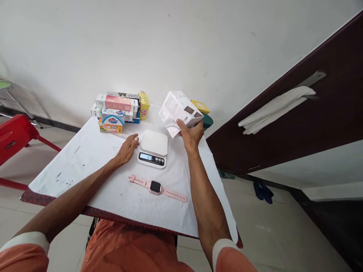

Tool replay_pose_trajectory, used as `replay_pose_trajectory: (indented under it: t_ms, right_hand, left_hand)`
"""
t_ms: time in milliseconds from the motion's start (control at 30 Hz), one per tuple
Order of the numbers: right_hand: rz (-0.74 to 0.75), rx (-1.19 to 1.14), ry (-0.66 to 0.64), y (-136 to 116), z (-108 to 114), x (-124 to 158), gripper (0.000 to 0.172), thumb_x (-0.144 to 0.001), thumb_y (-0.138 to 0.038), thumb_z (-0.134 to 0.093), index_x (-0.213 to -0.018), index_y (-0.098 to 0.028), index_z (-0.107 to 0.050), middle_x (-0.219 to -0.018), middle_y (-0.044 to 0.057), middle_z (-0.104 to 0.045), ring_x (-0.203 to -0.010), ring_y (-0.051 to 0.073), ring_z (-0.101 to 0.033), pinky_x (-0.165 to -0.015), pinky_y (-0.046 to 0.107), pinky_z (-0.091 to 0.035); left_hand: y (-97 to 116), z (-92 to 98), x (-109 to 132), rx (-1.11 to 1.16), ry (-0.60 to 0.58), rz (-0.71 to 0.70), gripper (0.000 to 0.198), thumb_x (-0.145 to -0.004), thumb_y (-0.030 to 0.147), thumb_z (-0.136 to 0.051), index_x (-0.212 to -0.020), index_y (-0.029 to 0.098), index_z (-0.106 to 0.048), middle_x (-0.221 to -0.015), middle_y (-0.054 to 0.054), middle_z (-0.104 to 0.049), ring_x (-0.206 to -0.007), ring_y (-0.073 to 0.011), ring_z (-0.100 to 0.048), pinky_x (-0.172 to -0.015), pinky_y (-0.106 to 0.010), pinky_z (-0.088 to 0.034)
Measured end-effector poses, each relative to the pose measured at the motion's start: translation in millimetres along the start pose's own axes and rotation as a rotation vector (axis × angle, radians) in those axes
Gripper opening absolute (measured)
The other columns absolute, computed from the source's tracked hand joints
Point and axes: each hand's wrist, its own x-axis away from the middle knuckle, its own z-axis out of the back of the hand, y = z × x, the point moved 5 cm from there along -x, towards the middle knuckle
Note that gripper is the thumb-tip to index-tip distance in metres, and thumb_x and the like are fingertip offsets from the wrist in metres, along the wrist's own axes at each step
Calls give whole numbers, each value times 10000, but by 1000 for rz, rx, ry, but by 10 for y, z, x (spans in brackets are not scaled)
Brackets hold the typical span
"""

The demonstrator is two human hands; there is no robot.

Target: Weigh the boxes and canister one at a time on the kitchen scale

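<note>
My right hand [193, 134] grips the lower right corner of a white cardboard box [178, 109], which is tilted above the far right part of the table; whether it touches the tabletop is hard to tell. With fingers stretched out, my left hand [129, 149] rests on the white cloth just left of a white digital kitchen scale [154, 143] and holds nothing. The scale's platform is bare and its display is lit, reading about 91. In front of the scale, a pink smartwatch [155, 187] lies flat with its strap spread out.
Several small product boxes [117, 102] are stacked at the table's far left, with a yellow box [144, 105] upright beside them. A yellow box [200, 107] and a dark green object [208, 121] stand behind my right hand. A red chair [17, 138] is left; a door [283, 113] is right.
</note>
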Motion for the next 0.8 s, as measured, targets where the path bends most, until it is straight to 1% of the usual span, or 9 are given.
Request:
replay_pose_trajectory:
  t_ms: [100, 167, 267, 400, 533, 600, 667, 733, 800]
  right_hand:
    - [-53, 195, 239, 56, -143, -219, 679, -704, -422, -858, -1264, -225, -527, -1309, 192, -657, -1311, 426, -607, -1066, 600, -546]
    - [-93, 259, 299, 98, -277, -298, 659, -692, -358, -843, -1249, -229, -515, -1336, 209, -639, -1354, 449, -577, -1132, 627, -486]
    - [-154, 270, 304, 200, -423, -340, 667, -715, -321, -797, -1298, -221, -488, -1388, 233, -607, -1400, 457, -546, -1171, 632, -451]
    - [-213, 300, 282, 316, -487, -311, 771, -767, -294, -741, -1440, -96, -421, -1473, 319, -528, -1446, 461, -515, -1217, 587, -424]
    - [-165, 284, 245, 313, -533, -217, 928, -794, -262, -700, -1575, 1, -274, -1550, 365, -422, -1538, 449, -416, -1236, 551, -419]
    - [-121, 275, 226, 287, -536, -150, 985, -805, -250, -669, -1628, -5, -184, -1628, 360, -315, -1593, 428, -325, -1254, 550, -396]
    - [-37, 269, 216, 242, -501, -88, 978, -829, -256, -632, -1661, -60, -155, -1695, 316, -214, -1609, 392, -291, -1247, 551, -404]
    - [74, 280, 206, 186, -438, -52, 831, -879, -276, -574, -1642, -133, -276, -1687, 266, -261, -1558, 360, -374, -1204, 548, -447]
    - [156, 310, 138, 149, -401, -62, 548, -935, -312, -504, -1468, -182, -534, -1524, 235, -491, -1417, 347, -527, -1154, 528, -483]
  left_hand:
    - [-12, -6, -3, 18, 4, 11, 791, -1029, 766, -324, -1446, 149, -590, -1382, -206, -671, -1060, -273, -744, -985, -470, -614]
    - [-19, -7, -5, 21, 4, 13, 792, -1030, 765, -323, -1446, 146, -590, -1384, -208, -670, -1058, -273, -748, -986, -471, -614]
    - [-28, -11, -6, 22, -6, 6, 781, -1037, 754, -318, -1450, 148, -586, -1390, -208, -669, -1069, -276, -749, -999, -481, -607]
    - [-40, -14, -5, 16, -25, 15, 783, -1039, 751, -313, -1463, 148, -576, -1419, -212, -654, -1087, -279, -746, -1027, -488, -592]
    - [-27, -12, -3, 1, -31, 8, 783, -1043, 748, -306, -1463, 146, -580, -1418, -216, -656, -1101, -286, -736, -1029, -498, -587]
    - [-19, -8, 0, 2, -28, 2, 781, -1041, 752, -309, -1456, 151, -586, -1409, -209, -662, -1094, -281, -738, -1022, -488, -592]
    - [-17, -6, 2, 5, -26, 2, 788, -1038, 758, -309, -1452, 149, -589, -1407, -207, -663, -1088, -276, -742, -1017, -477, -595]
    - [-20, -8, 2, 4, -25, 2, 791, -1036, 762, -308, -1450, 151, -591, -1410, -206, -662, -1093, -279, -742, -1015, -479, -597]
    - [-29, -14, -3, 1, -22, 1, 788, -1033, 766, -308, -1447, 160, -594, -1411, -203, -662, -1100, -284, -741, -1012, -485, -598]
